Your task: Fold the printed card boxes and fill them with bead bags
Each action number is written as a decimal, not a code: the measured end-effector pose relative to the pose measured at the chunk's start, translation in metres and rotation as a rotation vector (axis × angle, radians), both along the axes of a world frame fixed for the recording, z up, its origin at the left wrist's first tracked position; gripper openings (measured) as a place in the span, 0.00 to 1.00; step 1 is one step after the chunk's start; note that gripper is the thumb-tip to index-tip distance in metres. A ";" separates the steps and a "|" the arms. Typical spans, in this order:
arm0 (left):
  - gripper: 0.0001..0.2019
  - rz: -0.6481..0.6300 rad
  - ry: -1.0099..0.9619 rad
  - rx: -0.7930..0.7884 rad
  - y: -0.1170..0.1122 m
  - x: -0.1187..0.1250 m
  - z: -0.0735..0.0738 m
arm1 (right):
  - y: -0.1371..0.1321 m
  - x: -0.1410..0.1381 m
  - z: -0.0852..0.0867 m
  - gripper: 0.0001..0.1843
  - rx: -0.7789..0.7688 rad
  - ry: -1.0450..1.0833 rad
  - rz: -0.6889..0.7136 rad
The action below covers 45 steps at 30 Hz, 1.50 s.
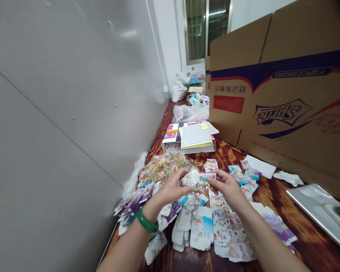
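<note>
My left hand (172, 186), with a green bangle (147, 221) at the wrist, grips a small white printed carton (190, 177) between thumb and fingers. At the carton's open end, my right hand (225, 185) pinches a small printed card (206, 176). A tiny clear packet with coloured bits (205, 183) shows below the card, by the right thumb. Whether the card's end is inside the carton I cannot tell. Beneath the hands lie stacks of flat cartons (201, 228) and fanned rows of printed cards (229, 230). A heap of small glittery packets (166, 168) spreads behind my left hand.
A big brown cardboard box (243, 132) stands along the right. Loose purple and blue cartons (136, 200) lie by the grey wall (59, 151) at left. Farther back is a white box (170, 147) with printed sheets (198, 134) on it. A silver package (314, 204) sits at right.
</note>
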<state>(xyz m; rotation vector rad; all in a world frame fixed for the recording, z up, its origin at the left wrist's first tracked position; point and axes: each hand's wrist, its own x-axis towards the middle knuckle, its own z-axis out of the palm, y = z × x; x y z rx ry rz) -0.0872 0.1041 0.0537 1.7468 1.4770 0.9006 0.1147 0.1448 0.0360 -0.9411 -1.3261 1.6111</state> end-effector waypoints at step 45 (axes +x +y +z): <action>0.18 0.058 -0.674 -0.423 -0.029 0.038 -0.031 | -0.014 0.002 0.018 0.11 0.637 -0.801 0.154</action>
